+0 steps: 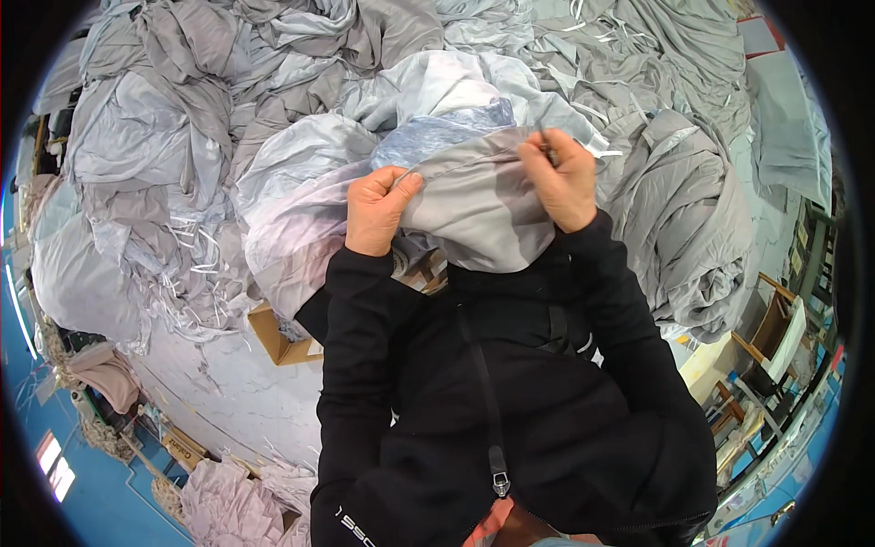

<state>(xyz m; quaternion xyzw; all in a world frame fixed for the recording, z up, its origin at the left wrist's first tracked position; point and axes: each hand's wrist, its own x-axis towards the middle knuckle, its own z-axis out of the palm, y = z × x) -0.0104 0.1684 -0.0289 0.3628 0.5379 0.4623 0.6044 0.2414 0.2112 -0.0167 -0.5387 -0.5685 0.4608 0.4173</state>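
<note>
A grey cloth (478,205) is stretched between my two hands in front of my chest, its upper edge pulled into a line. My left hand (375,208) pinches that edge between thumb and fingers. At the cloth's right end, my right hand (567,180) is closed around a small dark tool (550,150), mostly hidden by the fingers, so its kind is unclear. Whether those fingers also grip the cloth cannot be made out. Just beyond the stretched edge lies bunched blue-grey fabric (447,130), and pale pinkish-white fabric (301,205) spreads out beside my left hand.
Heaps of grey and pale cloth (182,118) with white ties cover the far side and left. Another grey pile (684,210) rises at my right. A cardboard box (273,337) sits near my left elbow. Wooden frames (775,333) stand at the right.
</note>
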